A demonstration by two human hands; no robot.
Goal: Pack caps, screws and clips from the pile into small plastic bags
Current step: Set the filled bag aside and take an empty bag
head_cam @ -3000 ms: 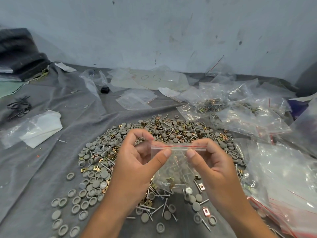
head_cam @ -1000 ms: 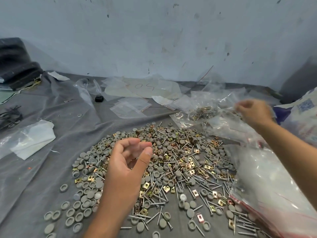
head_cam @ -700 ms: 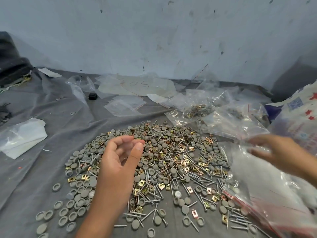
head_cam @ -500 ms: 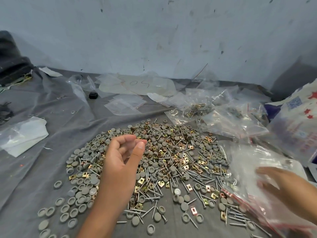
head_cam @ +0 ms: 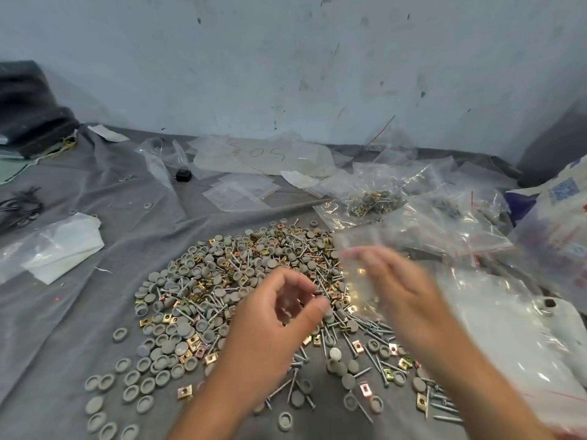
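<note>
A pile of grey caps, screws and brass clips [head_cam: 222,281] is spread over the grey cloth [head_cam: 95,312] in the middle. My left hand [head_cam: 279,319] hovers above the pile's near side, its fingers loosely curled and holding nothing. My right hand [head_cam: 400,290], blurred by motion, is just right of it and pinches a small empty clear bag [head_cam: 355,255] over the pile.
Filled bags of parts [head_cam: 374,201] lie at the back right. A heap of empty red-striped bags [head_cam: 508,328] lies at the right. Flat small bags [head_cam: 241,192] and a sheet marked in red [head_cam: 263,154] lie behind the pile, folded white plastic [head_cam: 60,249] at the left.
My right hand laid the filled bag at the back right, reached into the empty bags at the right, and has come back over the pile with an empty bag. My left hand lowered slightly.
</note>
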